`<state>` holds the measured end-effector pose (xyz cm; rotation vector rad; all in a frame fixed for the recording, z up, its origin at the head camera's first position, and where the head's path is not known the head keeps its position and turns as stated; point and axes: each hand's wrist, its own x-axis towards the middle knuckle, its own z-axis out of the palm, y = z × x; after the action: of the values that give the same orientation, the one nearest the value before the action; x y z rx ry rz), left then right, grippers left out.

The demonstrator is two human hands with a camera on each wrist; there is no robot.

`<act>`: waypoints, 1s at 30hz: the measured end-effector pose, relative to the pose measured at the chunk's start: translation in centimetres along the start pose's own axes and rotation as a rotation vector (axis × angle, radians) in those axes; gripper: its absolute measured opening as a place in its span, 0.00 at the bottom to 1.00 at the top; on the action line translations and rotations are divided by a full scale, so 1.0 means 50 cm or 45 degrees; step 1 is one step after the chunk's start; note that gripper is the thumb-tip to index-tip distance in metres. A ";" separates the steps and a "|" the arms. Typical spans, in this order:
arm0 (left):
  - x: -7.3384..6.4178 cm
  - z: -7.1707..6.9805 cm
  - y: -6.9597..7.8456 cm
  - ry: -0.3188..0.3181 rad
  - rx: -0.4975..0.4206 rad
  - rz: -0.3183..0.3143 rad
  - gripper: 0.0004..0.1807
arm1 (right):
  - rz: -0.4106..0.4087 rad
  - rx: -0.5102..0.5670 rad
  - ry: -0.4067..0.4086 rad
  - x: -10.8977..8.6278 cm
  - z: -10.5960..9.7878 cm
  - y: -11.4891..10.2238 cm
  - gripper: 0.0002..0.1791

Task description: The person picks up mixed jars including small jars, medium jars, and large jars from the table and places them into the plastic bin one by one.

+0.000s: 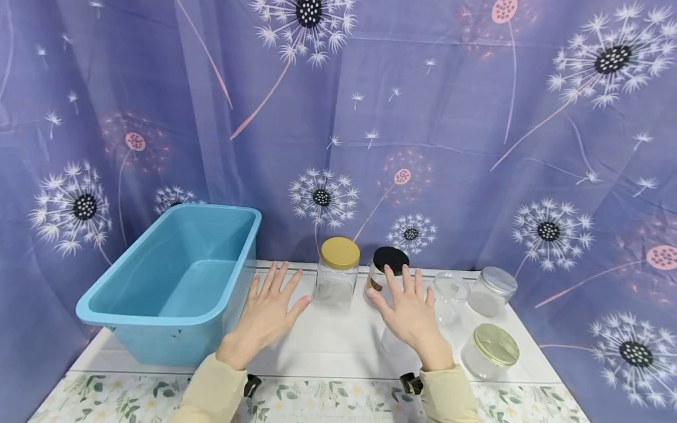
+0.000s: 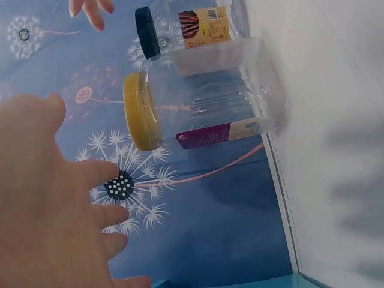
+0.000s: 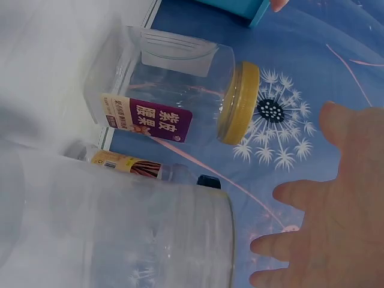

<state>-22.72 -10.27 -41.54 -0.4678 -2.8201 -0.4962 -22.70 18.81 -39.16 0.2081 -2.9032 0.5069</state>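
Observation:
My left hand (image 1: 267,314) is spread flat, palm down, above the white table between a blue tub and a yellow-lidded clear jar (image 1: 336,279). The fingers are straight and hold nothing. My right hand (image 1: 412,314) is also spread, fingers straight, overlapping a black-lidded jar (image 1: 390,260) in the head view. A large clear plastic container (image 3: 144,222) stands close below the right hand in the right wrist view, partly out of frame. The yellow-lidded jar (image 3: 180,90) carries a purple label; the black-lidded jar (image 2: 198,27) has a label with a reddish striped picture.
At the left stands the open blue tub (image 1: 240,294). Toward the right are a clear-topped container (image 1: 452,288), a silver-lidded jar (image 1: 492,291) and a gold-lidded jar (image 1: 491,351). A purple dandelion curtain (image 1: 455,176) hangs behind the table; a floral cloth (image 1: 317,405) covers its front edge.

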 end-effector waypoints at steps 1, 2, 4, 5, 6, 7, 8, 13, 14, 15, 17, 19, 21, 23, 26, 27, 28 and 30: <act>-0.001 -0.002 0.001 -0.002 -0.001 0.004 0.41 | 0.001 0.000 0.000 -0.001 -0.002 0.001 0.44; -0.001 -0.005 0.001 -0.002 -0.005 0.010 0.41 | 0.001 -0.001 -0.001 -0.002 -0.004 0.002 0.44; -0.003 -0.009 0.003 -0.001 -0.016 0.021 0.41 | -0.002 0.000 -0.004 -0.004 -0.009 0.005 0.43; -0.004 -0.012 0.003 -0.002 -0.020 0.025 0.41 | -0.004 0.005 -0.006 -0.005 -0.011 0.006 0.43; -0.005 -0.015 0.005 -0.005 -0.028 0.029 0.41 | -0.003 0.012 -0.008 -0.006 -0.013 0.007 0.43; -0.006 -0.018 0.006 -0.007 -0.036 0.034 0.40 | -0.003 0.022 -0.010 -0.008 -0.015 0.008 0.43; -0.008 -0.021 0.007 -0.010 -0.040 0.040 0.40 | -0.001 0.030 -0.011 -0.009 -0.017 0.009 0.43; -0.013 -0.037 0.015 -0.013 -0.095 0.103 0.38 | 0.001 0.047 0.015 -0.015 -0.025 0.023 0.41; -0.014 -0.040 0.015 -0.013 -0.115 0.120 0.38 | 0.002 0.045 0.022 -0.016 -0.026 0.027 0.41; -0.014 -0.043 0.016 -0.013 -0.137 0.136 0.37 | 0.003 0.045 0.030 -0.017 -0.027 0.031 0.41; -0.015 -0.048 0.015 -0.014 -0.173 0.166 0.37 | 0.005 0.042 0.041 -0.020 -0.029 0.041 0.41; -0.017 -0.053 0.014 -0.018 -0.199 0.178 0.36 | 0.017 0.043 0.045 -0.023 -0.032 0.050 0.41; -0.021 -0.060 0.013 -0.019 -0.219 0.189 0.35 | 0.025 0.045 0.050 -0.028 -0.035 0.060 0.41; -0.026 -0.068 0.011 -0.011 -0.250 0.214 0.34 | 0.027 0.049 0.062 -0.033 -0.037 0.069 0.40; -0.036 -0.084 0.009 0.010 -0.290 0.265 0.32 | 0.019 0.057 0.089 -0.040 -0.040 0.084 0.39; -0.040 -0.090 0.009 0.017 -0.306 0.282 0.32 | 0.015 0.061 0.097 -0.043 -0.041 0.088 0.38; -0.044 -0.096 0.008 0.025 -0.320 0.298 0.31 | 0.009 0.065 0.107 -0.045 -0.042 0.093 0.37; -0.052 -0.110 0.007 0.039 -0.336 0.323 0.30 | -0.003 0.070 0.126 -0.050 -0.043 0.103 0.36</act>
<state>-19.23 -12.66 -37.13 -0.8471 -2.6239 -0.8143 -20.82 24.60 -39.34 0.1890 -2.7948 0.5804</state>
